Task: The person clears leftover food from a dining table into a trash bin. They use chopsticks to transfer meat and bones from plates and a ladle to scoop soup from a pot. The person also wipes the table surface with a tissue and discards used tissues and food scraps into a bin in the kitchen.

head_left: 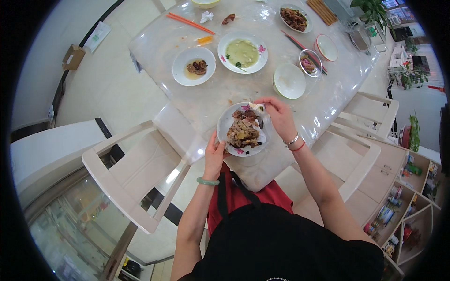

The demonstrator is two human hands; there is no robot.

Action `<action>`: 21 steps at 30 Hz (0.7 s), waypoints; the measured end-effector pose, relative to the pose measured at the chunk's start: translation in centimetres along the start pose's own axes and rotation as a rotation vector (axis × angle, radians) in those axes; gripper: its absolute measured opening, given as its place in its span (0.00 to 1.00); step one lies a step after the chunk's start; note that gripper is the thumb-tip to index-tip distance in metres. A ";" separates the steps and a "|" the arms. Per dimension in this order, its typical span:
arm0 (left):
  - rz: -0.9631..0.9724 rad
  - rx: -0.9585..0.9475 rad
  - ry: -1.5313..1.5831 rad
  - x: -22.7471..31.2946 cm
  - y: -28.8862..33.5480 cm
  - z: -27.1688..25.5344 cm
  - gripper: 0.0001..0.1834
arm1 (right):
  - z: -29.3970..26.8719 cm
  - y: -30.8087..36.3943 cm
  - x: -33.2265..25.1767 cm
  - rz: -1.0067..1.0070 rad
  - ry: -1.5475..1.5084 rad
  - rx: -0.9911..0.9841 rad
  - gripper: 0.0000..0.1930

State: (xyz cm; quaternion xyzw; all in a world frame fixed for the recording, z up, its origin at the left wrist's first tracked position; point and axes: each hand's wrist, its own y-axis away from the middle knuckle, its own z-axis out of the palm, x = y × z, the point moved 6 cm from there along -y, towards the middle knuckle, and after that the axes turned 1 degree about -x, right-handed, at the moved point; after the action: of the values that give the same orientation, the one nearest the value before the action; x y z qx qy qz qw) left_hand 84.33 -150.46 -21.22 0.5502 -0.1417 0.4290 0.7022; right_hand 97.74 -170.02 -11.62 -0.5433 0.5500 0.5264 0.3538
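A white plate with pink flowers (223, 122) is tilted slightly at the table's near edge, heaped with bones and food scraps (243, 131) and some white tissue. My left hand (214, 157) grips its left rim, thumb on top. At the far right of the same plate, my right hand (277, 114) pinches a crumpled, stained tissue (257, 108) over the scraps. Its thumb is partly hidden. Just beyond stand a bowl with a few brown pieces (194, 69), a flowered dish of pale green food (242, 53) and a white bowl (289, 81).
The table (187, 107) has a clear plastic cover. Farther off lie orange chopsticks (190, 23), dark red chopsticks (295, 41), a small glass bowl (310, 63), another bowl (326, 48) and a meat dish (294, 18). Chairs flank me, one at left (136, 164), one at right (347, 164).
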 end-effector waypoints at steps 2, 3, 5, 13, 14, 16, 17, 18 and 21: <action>0.000 0.018 0.009 0.5 0.0 -0.5 0.26 | 0.6 -1.7 0.1 0.054 -0.053 -0.006 0.12; 0.001 0.028 0.012 0.8 0.0 -0.8 0.27 | 1.0 -2.6 0.1 0.080 -0.081 -0.010 0.12; 0.016 0.041 0.025 1.5 0.0 -1.4 0.27 | 2.1 -4.6 0.2 0.130 0.042 -0.004 0.14; 0.084 0.157 0.127 4.6 -0.7 -5.8 0.27 | 8.3 -11.8 1.4 0.212 0.300 -0.019 0.23; 0.097 0.160 0.127 5.0 -0.9 -6.2 0.27 | 8.7 -12.5 2.0 0.228 0.299 -0.028 0.24; 0.106 0.161 0.121 5.5 -1.1 -7.1 0.28 | 9.7 -13.3 2.5 0.295 0.275 -0.063 0.25; 0.105 0.157 0.111 5.7 -1.1 -7.4 0.29 | 10.2 -13.6 2.9 0.345 0.248 -0.083 0.26; 0.101 0.151 0.101 6.0 -1.1 -7.5 0.31 | 10.6 -13.7 3.2 0.398 0.221 -0.102 0.26; 0.104 0.176 0.174 6.4 -1.0 -7.7 0.27 | 11.3 -14.4 4.6 0.416 0.128 -0.127 0.22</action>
State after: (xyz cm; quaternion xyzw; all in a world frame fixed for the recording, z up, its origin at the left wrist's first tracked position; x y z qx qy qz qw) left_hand 86.80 -140.77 -20.26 0.5626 -0.0704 0.5215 0.6376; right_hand 108.92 -158.05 -21.03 -0.4717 0.6373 0.5860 0.1673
